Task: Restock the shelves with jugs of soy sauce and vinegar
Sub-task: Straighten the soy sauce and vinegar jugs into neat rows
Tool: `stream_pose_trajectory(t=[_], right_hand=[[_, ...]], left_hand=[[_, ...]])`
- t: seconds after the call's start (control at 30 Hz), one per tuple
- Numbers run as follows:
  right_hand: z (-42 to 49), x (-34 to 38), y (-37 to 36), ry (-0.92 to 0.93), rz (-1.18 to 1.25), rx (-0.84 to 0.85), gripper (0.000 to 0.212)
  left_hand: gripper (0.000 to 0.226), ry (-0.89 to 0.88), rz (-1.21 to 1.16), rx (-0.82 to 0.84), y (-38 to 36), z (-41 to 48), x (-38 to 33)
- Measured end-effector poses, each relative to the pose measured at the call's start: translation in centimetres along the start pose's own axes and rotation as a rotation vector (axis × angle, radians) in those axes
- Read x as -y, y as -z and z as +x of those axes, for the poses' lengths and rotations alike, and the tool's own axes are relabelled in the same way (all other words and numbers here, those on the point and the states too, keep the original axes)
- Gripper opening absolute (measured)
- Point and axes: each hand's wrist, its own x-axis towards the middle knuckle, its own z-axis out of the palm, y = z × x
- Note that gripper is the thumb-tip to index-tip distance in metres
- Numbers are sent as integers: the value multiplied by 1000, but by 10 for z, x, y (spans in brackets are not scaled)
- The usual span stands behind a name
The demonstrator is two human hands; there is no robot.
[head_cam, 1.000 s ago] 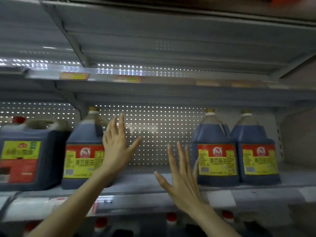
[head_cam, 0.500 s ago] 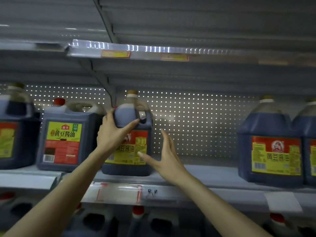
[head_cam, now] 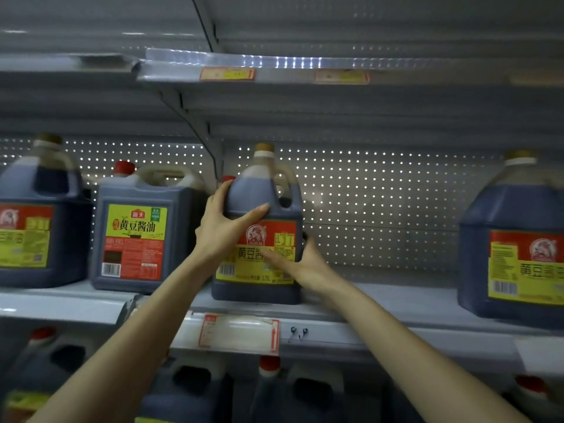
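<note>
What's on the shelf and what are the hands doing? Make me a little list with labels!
place: store shelf with a dotted back wall
held jug: dark soy sauce jug, gold cap, standing on the shelf
left hand: wrapped around the jug's upper left side
right hand: pressed on the jug's lower right side and label
neighbour on the left: square jug with red cap
far right: matching gold-capped jug
gap: bare shelf between held jug and far-right jug
</note>
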Motion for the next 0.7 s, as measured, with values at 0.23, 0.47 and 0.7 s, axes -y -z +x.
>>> stream_pose_trajectory(t=[0.23,0.47,0.7], right_hand=[[-19,-7,58,10,-175,26,87],[-52,-17,106,59,-504,-154,85],[-103,-65,168,102,-1097,-777,78]], left_hand=[[113,39,-212,263,-33,-17,-11],[106,159,-325,420,-85,-28,-20],[114,165,-362,525,-122,-30,-26]])
